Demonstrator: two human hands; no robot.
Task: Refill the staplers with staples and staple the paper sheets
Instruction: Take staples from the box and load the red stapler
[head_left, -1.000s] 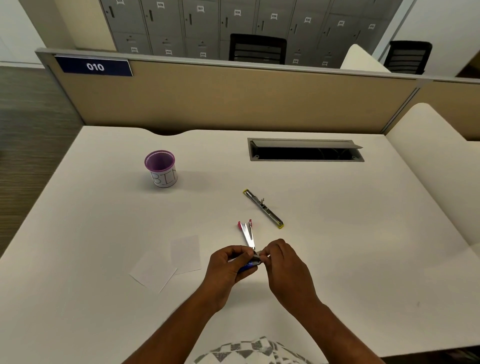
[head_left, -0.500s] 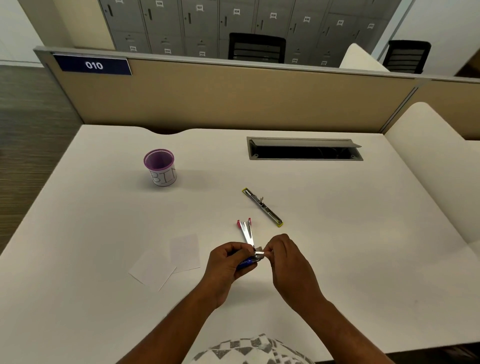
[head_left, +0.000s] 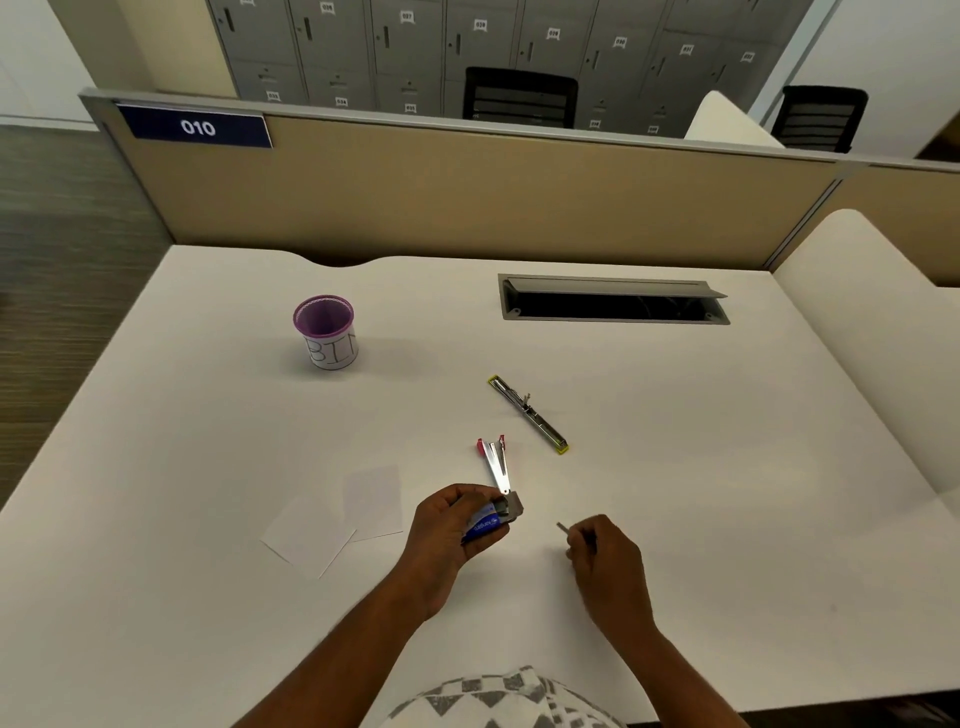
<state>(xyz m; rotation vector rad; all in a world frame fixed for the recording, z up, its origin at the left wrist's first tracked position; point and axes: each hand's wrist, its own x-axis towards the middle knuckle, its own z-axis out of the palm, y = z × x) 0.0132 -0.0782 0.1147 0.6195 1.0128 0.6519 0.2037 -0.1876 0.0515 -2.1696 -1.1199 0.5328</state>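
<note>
1. White desk (head_left: 675, 493) fills most of the frame; beige partition along its far edge, with a blue "010" plate (head_left: 197, 128) at upper left.
2. Left hand (head_left: 447, 525), just below frame centre, fingers wrapped round a small blue staple box (head_left: 484, 526). The box's grey inner tray (head_left: 511, 508) is slid partly out at its upper right end.
3. Right hand (head_left: 605, 556), right of the left hand and apart from it. Thumb and forefinger pinch a thin grey strip of staples (head_left: 563, 528), its tip sticking out to the upper left; other fingers curled in.
4. Red stapler (head_left: 493, 465) lies on the desk just above the left hand, hinged open in a narrow V, red tips pointing up-frame. Its near end meets the box tray; cannot tell if they touch.
5. Yellow stapler (head_left: 527, 413) lies opened out flat, diagonal, up and right of the red one, apart from both hands.
6. Two white paper sheets (head_left: 343, 512) lie left of the left hand, overlapping at one corner, flat on the desk.
7. Purple-rimmed cup (head_left: 326, 332) marked "BIN" stands upright in the left middle of the frame.
8. Grey cable hatch (head_left: 613, 301) set in the desk, upper right of centre, lid propped open.
</note>
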